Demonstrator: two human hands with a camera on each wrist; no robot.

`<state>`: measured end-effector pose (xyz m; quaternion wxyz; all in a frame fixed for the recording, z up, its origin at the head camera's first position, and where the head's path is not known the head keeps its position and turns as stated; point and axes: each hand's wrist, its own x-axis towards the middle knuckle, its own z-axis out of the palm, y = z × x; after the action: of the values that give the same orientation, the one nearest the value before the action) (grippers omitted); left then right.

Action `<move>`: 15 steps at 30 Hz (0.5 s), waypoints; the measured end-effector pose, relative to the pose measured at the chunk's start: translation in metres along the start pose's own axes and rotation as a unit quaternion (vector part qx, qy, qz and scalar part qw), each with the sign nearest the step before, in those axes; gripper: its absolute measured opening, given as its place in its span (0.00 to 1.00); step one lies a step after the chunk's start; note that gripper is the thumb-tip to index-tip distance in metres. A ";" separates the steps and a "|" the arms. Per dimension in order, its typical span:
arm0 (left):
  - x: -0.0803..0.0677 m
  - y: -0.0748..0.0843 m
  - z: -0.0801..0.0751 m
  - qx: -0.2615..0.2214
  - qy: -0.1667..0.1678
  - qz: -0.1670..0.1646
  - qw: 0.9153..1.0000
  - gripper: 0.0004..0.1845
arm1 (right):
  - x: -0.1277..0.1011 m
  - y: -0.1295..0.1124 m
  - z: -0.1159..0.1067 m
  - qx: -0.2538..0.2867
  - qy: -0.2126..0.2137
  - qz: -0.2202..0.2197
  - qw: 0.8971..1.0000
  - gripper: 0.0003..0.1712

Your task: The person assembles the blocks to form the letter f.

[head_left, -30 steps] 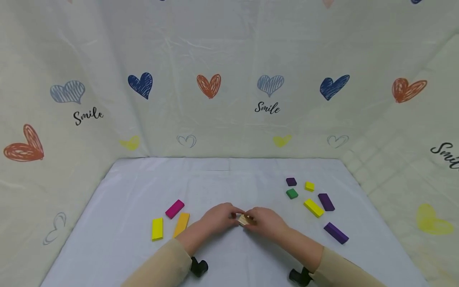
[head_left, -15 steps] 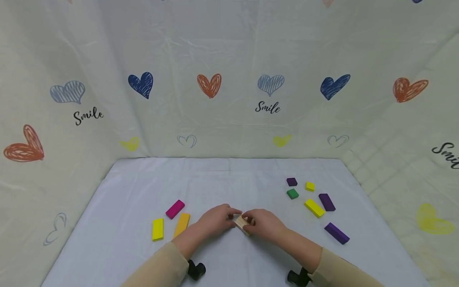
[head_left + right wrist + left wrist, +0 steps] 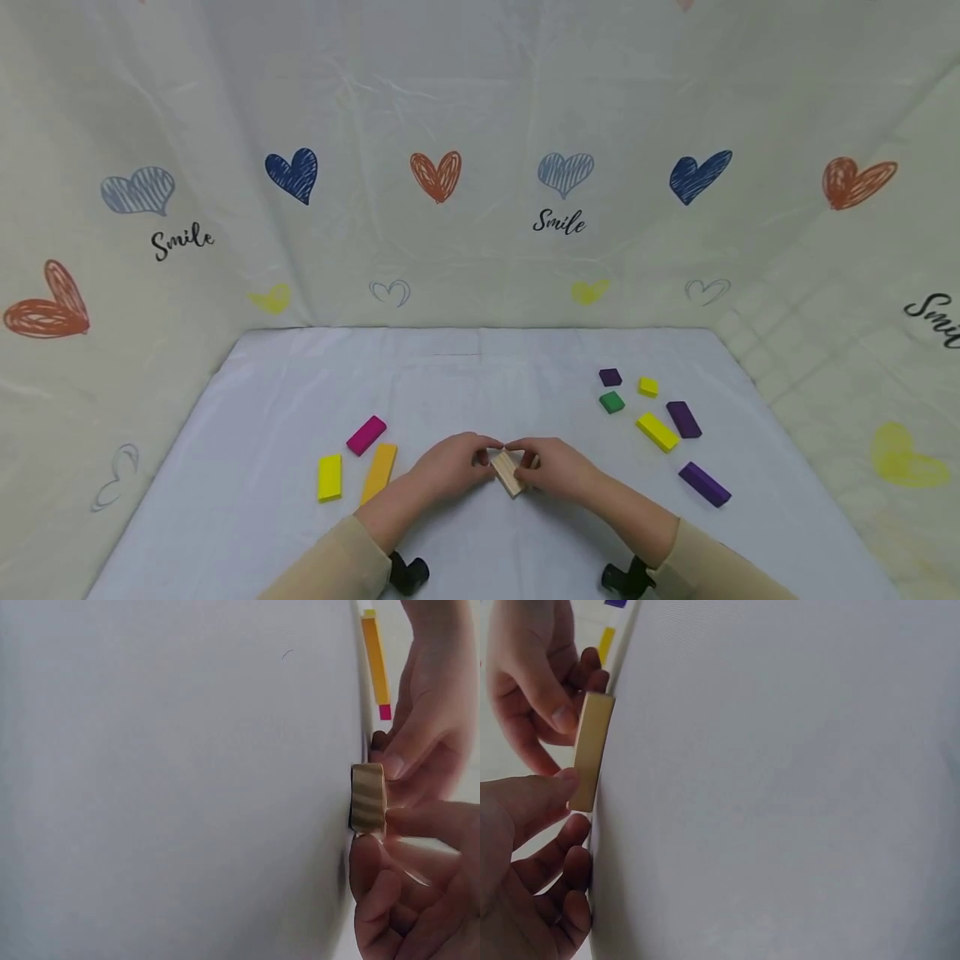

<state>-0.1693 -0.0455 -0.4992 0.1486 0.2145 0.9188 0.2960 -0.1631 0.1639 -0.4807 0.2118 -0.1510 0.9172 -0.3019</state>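
Note:
A plain wooden block [image 3: 507, 474] lies between my two hands at the front middle of the table, slanting with its near end to the right. My left hand [image 3: 453, 463] holds its left side, thumb on the wood and index finger reaching to its far end. From the other side my right hand [image 3: 553, 468] pinches it, thumb at its right side and index fingertip at the far end. In the left wrist view, the block [image 3: 592, 751] shows a long smooth face. The right wrist view shows the block [image 3: 367, 798] end-on, with striped grain.
To the left lie a pink block [image 3: 366, 436], a yellow block [image 3: 329, 478] and an orange block [image 3: 379, 472]. On the right are a green block [image 3: 612, 402], a long yellow block [image 3: 657, 432] and several purple ones, including a long purple block [image 3: 705, 484].
The wooden block has turned between my fingers, its near end swinging toward me so that more of its top shows. My hands have shifted only slightly. The other blocks stay put.

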 end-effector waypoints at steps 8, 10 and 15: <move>0.000 0.001 0.000 -0.019 -0.007 0.002 1.000 0.22 | 0.001 0.001 0.002 0.053 -0.007 0.008 0.999 0.25; -0.001 0.001 0.001 -0.025 -0.009 0.002 1.000 0.22 | 0.001 0.000 0.003 0.062 -0.006 0.010 0.998 0.25; -0.005 -0.003 0.004 -0.006 0.003 0.006 1.000 0.22 | -0.001 0.000 0.001 0.057 -0.007 -0.003 0.998 0.25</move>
<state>-0.1643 -0.0479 -0.5037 0.1448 0.2181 0.9164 0.3027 -0.1614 0.1639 -0.4814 0.2256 -0.1436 0.8964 -0.3535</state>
